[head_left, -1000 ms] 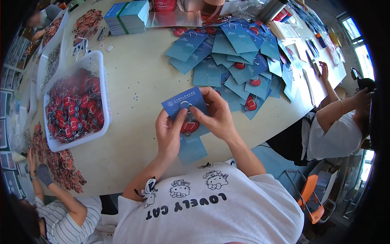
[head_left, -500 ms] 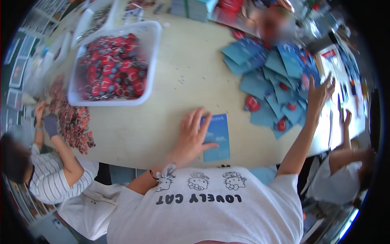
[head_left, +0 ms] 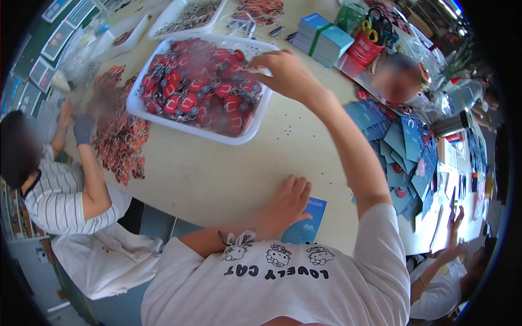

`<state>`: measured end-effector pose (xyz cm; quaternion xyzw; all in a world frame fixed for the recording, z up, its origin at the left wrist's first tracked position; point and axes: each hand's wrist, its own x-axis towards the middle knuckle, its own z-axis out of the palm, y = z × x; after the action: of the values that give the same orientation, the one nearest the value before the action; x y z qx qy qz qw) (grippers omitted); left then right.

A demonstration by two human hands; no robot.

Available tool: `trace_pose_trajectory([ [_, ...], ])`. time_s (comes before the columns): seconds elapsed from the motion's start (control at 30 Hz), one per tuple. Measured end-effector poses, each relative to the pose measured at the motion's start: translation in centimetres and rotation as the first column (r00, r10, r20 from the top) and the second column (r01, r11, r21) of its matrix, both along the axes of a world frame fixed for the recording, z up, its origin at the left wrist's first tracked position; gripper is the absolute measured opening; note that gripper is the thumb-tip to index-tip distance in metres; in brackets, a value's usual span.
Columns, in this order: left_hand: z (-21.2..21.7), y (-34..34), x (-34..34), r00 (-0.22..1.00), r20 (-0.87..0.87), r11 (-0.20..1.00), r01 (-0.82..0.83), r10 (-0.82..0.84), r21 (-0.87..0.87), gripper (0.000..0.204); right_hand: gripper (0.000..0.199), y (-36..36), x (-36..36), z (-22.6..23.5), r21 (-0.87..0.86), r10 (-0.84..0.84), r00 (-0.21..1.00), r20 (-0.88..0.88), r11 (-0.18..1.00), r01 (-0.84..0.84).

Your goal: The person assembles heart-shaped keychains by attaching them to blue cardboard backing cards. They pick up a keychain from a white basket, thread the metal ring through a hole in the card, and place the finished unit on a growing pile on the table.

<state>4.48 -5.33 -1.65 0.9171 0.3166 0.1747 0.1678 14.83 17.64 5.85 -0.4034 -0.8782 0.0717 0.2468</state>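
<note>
My left hand (head_left: pixel 286 209) lies palm down on the table with its fingers stretched out. It rests at the left edge of a blue printed card (head_left: pixel 305 223), covering part of it. My right hand (head_left: pixel 287 75) is over the right rim of a white plastic bin (head_left: pixel 223 138). Its fingers are bent and apart, pointing at the contents, and I see nothing held in them. Inside the bin lie many red, rounded keychain-like pieces (head_left: pixel 232 103) with dark parts and metal bits.
A pile of blue cards (head_left: pixel 399 144) mixed with red pieces lies at the right. Banded cards (head_left: pixel 322 38) stand at the back. Orange-red pieces (head_left: pixel 122 144) are heaped at the left beside a co-worker's gloved hand (head_left: pixel 84 129). Another person (head_left: pixel 443 290) sits at the right.
My right hand has moved from the card pile at the right across to the bin. The view has shifted; my left hand still rests by the blue card.
</note>
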Motion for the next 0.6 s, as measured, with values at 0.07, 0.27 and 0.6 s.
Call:
trace_pose_trajectory([
  [0.07, -0.7, 0.0, -0.2, 0.999, -0.02, 0.999, 0.049, -0.049, -0.016, 0.063, 0.037, 3.0, -1.8, -2.2, -0.119, -0.061, 0.992, 0.109, 0.99, 0.074],
  [0.27, -0.3, 0.4, -0.6, 0.993, -0.048, 0.987, 0.098, -0.105, -0.124, 0.057, 0.038, 3.9, -8.0, -6.8, 0.052, -0.161, 0.971, 0.175, 0.987, 0.154],
  [0.6, -0.3, 0.6, -1.2, 0.901, 0.41, 0.385, 0.332, 0.141, -0.861, 0.027, 0.023, 2.7, -3.8, -3.2, -0.084, -0.091, 0.929, -0.358, 0.994, 0.065],
])
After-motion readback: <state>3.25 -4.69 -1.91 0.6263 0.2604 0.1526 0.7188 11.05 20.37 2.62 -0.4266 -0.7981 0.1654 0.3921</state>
